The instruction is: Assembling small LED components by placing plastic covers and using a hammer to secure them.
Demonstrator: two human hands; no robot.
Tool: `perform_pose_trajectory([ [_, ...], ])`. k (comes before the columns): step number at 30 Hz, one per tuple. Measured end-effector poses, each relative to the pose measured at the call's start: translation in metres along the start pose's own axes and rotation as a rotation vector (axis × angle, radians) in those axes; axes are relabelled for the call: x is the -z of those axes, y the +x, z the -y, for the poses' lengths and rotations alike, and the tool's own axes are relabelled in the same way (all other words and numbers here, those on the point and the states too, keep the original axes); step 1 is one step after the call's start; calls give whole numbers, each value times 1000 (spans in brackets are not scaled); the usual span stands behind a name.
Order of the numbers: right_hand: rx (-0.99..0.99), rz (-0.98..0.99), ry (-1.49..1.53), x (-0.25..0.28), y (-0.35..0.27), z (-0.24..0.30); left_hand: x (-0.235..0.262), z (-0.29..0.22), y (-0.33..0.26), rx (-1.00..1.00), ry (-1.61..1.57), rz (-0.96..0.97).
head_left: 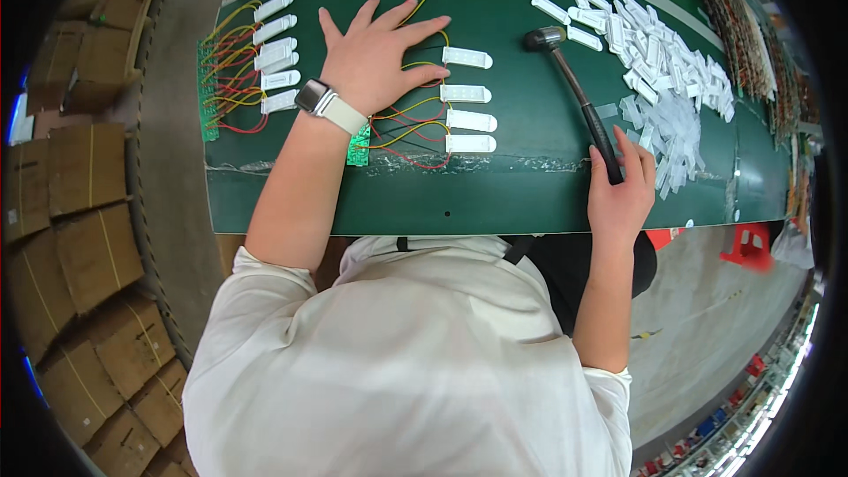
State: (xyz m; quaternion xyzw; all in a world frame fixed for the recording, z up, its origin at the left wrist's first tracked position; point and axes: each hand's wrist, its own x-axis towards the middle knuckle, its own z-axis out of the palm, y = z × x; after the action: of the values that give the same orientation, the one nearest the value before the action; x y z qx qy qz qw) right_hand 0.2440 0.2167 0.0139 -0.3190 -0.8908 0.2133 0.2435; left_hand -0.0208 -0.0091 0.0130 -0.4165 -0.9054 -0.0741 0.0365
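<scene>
Right hand (618,190): we see it gripping the hammer (574,93) handle.
Left hand (380,57): spread flat, pressing wires.
Progress: we judge four white housings (468,102) seated; loose pile (671,79) remains.

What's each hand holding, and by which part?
Right hand grips the hammer by its handle end. Left hand holds nothing; it lies flat on the wires.

Bright, even light (fisheye-bent edges)

1. The desk (530,185) is showing dark green.
2. The plastic housings (466,88) are showing white, with red and yellow wires (406,128).
3. The hammer (574,88) is showing a grey head and black handle.
4. The cardboard boxes (79,238) are showing brown.
</scene>
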Motion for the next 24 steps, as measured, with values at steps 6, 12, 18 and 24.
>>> perform_pose_trajectory([
  [6,268,116,-34,25,-25,-6,36,10,20,24,-528,-19],
  [12,216,-13,166,43,-57,-40,21,23,77,94,-315,89],
  [18,126,-112,63,67,-80,-69,-4,-5,123,132,-173,121],
  [24,51,-174,-36,93,-82,-92,-20,17,136,38,-348,191],
])
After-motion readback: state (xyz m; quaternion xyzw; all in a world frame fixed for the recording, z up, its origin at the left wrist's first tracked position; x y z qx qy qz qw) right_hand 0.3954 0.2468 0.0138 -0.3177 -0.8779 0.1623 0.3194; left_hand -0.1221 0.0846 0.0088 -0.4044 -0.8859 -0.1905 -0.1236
